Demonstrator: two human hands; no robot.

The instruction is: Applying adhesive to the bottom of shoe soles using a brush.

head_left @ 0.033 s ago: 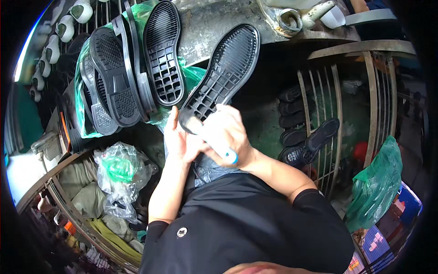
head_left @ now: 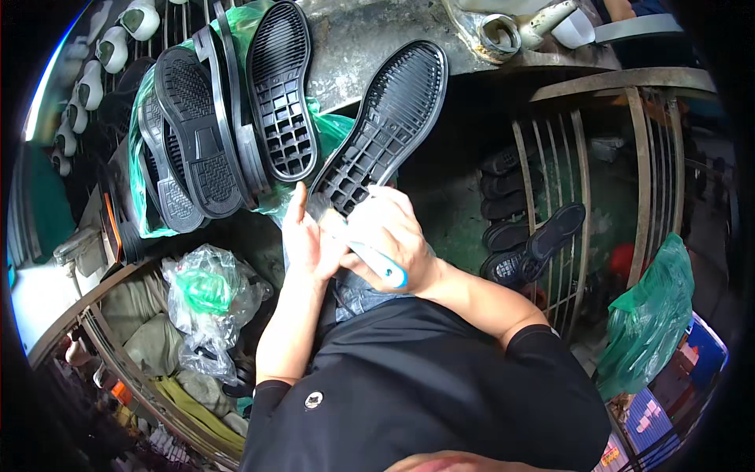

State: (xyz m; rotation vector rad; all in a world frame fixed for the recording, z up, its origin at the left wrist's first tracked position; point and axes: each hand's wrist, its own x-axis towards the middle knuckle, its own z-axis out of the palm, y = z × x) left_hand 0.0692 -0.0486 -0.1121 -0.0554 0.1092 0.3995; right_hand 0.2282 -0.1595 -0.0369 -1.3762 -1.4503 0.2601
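Observation:
A black shoe sole (head_left: 392,118) slants up and away in front of me, its ribbed forefoot at the far end and its gridded heel nearest my body. My left hand (head_left: 309,245) grips the heel end, thumb raised along the edge; its other fingers are partly hidden. In my closed right hand (head_left: 391,232) is a brush with a white and blue handle (head_left: 380,263), its pale head low over the heel. The hand covers part of the sole and brush.
Several black soles (head_left: 200,130) stand in a green plastic bag at left, against a stained grey workbench (head_left: 354,59). A crusted pot (head_left: 499,38) sits on the bench. Metal racks (head_left: 580,157) flank me, with more soles on the right one. Clear plastic bags (head_left: 206,287) lie at lower left.
My right hand has shifted slightly, and the brush handle's end has moved a little to the left and down. The brush head is a bit lower at the heel. My left hand stays put.

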